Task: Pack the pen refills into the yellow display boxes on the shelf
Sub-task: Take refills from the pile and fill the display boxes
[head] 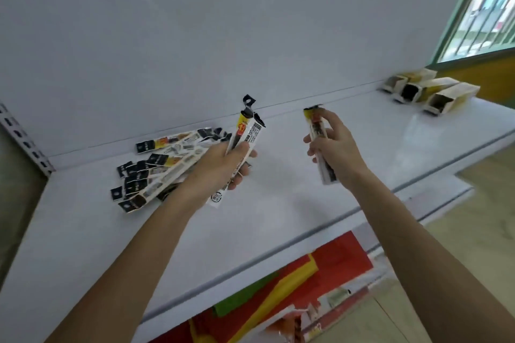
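Observation:
A loose pile of pen refill packs [156, 167], white with black and yellow ends, lies on the white shelf [278, 203] at the left. My left hand [223, 164] grips a couple of refill packs [245, 131], held upright just right of the pile. To the right, my right hand [337, 147] holds another refill pack [317, 131] above the shelf. Three yellow display boxes [429, 92] lie on their sides at the far right of the shelf, open ends toward me, well beyond my right hand.
A white back panel [223, 36] rises behind the shelf. A perforated upright rail [25, 142] stands at the left. Red, yellow and green packaging [292, 287] sits on the level below. Windows [487, 8] are at the right.

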Demonstrator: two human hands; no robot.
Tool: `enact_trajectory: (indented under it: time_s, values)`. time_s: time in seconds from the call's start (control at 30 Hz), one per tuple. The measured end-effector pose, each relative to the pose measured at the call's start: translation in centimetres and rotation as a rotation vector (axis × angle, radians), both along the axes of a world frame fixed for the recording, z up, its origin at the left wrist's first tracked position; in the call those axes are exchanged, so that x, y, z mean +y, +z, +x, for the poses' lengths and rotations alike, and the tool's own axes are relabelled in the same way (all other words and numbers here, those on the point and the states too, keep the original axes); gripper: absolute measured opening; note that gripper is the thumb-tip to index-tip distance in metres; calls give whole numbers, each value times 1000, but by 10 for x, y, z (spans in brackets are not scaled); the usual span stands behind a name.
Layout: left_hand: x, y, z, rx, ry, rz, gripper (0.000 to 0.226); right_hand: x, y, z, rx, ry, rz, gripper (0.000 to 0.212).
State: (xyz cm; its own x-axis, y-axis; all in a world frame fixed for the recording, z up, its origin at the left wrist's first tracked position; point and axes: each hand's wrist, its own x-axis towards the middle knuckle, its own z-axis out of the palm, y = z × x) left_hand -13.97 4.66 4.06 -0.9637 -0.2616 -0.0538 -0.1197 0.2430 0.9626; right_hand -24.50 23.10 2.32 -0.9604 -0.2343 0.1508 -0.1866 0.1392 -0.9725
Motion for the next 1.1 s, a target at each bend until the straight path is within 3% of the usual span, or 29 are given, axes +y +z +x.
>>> enact_trajectory:
  time_s: [0.17, 0.4, 0.57, 0.8, 0.93, 1.1]
  values:
    - [121, 10, -71, 15, -278, -70, 15, 147, 15, -16, 96, -222, 191, 44]
    - [329, 2, -138, 57, -489, 11, 11, 352, 14, -15, 104, -436, 298, 53]
    - [426, -7, -162, 81, -601, 30, 12, 446, 4, -19, 106, -496, 382, 57]
    - [467, -13, -221, 60, -629, -114, 9, 501, -12, -78, 162, -566, 499, 54]
    - [465, -9, -269, 63, -604, -232, 13, 509, -23, -136, 222, -407, 527, 52]
    - [441, -10, -342, 47, -530, -257, 17, 506, -21, -227, 310, -226, 760, 51]
